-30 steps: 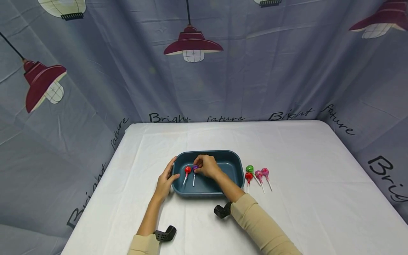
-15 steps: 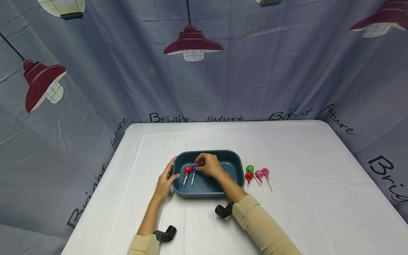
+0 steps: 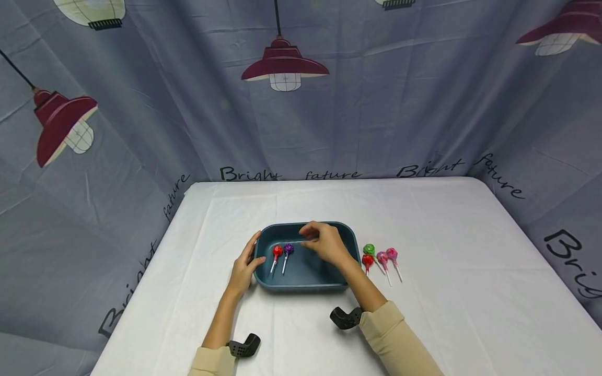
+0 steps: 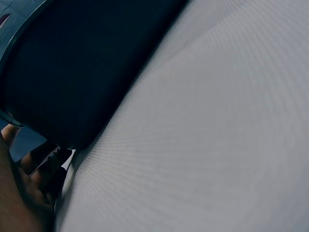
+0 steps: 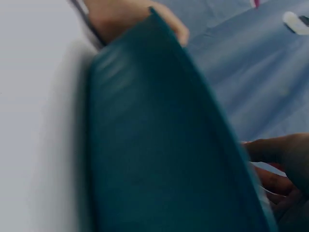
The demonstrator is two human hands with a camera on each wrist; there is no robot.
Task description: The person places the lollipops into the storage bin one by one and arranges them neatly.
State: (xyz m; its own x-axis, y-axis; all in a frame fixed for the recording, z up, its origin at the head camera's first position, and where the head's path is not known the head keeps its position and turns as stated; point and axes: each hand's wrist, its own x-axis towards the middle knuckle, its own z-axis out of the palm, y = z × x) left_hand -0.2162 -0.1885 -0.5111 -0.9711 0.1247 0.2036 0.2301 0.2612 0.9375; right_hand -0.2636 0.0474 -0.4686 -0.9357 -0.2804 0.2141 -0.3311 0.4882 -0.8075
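My left hand [image 3: 242, 270] grips the left end of the dark teal tray [image 3: 305, 288], thumb at the rim and fingers along the outer wall. In the left wrist view, fingers [image 4: 46, 164] show against the tray's wall [image 4: 82, 72]. A red lollipop [image 3: 277, 250] and a purple lollipop [image 3: 288, 249] lie side by side in the tray's left half, heads away from me. Over the tray's right half is my right hand [image 3: 326, 244], fingers bent and parted with nothing between them. The right wrist view shows part of this hand [image 5: 285, 169] beyond the tray's wall [image 5: 159, 135].
Just right of the tray, a green lollipop [image 3: 369, 249], a red one [image 3: 367, 260] and two pink ones [image 3: 382, 257] [image 3: 392, 253] lie close together on the white tablecloth [image 3: 451, 250]. A grey-blue printed curtain [image 3: 301, 130] hangs behind the table.
My right hand has let go of the purple lollipop and moved right, away from it. The lollipop's stick is now slightly tilted. My left hand has stayed at the tray.
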